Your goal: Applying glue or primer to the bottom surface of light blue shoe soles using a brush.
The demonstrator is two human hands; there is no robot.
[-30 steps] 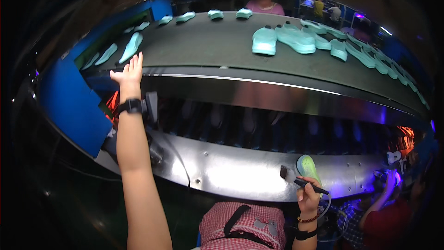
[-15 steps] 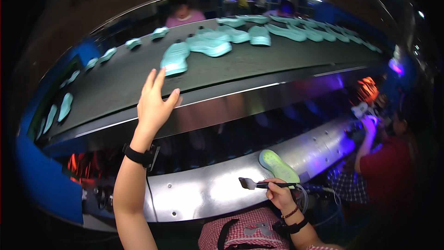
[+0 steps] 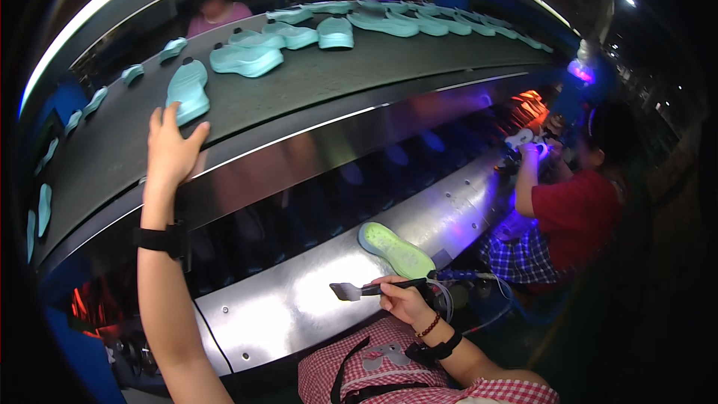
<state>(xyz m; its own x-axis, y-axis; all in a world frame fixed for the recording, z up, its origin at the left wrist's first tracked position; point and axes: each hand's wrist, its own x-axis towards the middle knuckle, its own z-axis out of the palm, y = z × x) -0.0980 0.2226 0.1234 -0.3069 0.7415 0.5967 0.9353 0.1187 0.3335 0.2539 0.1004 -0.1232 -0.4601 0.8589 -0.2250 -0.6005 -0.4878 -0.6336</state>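
Looks like I'm in a shoe factory: long conveyor belt (image 3: 314,82) carrying rows of teal soles (image 3: 247,60), seated co-worker (image 3: 576,209) alongside, metal ledge (image 3: 299,299) below.

**What the worker wears**

Both forearms are bare, with no sleeves reaching them. A broad black strap wraps the left wrist (image 3: 161,239), with a small black block on its outer side. The right wrist (image 3: 441,340) carries a dark red bead bracelet and, just behind it, a black band. Across the lap lies red-and-white checked cloth (image 3: 374,363) with a pale grey patch and black straps.
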